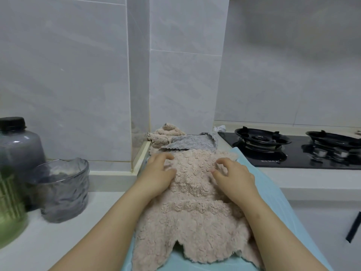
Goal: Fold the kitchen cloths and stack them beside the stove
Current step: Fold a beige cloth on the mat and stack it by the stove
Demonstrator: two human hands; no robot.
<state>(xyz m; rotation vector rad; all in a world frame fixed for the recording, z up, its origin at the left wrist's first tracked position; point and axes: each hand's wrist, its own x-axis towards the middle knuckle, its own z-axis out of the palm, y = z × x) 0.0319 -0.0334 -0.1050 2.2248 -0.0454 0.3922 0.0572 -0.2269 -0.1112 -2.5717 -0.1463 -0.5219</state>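
Pink fleecy cloth [195,208] lies spread on the tabletop [64,237] beside the black gas stove [293,153]. Left hand [159,176] and right hand [233,178] rest atop, fingers loosely bent, gripping nothing. Soft, floppy, light: pinch corners.

Grey marbled wall tiles [68,75], pillar [185,85] jutting at ctr; white counter [64,222]; cabinet front [322,222] w/ dark handle [353,227].

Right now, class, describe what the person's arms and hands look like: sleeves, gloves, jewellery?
Both forearms are bare up to the picture's edge, with no sleeves in view. The left hand and right hand wear no gloves, and no ring, watch or bracelet shows.
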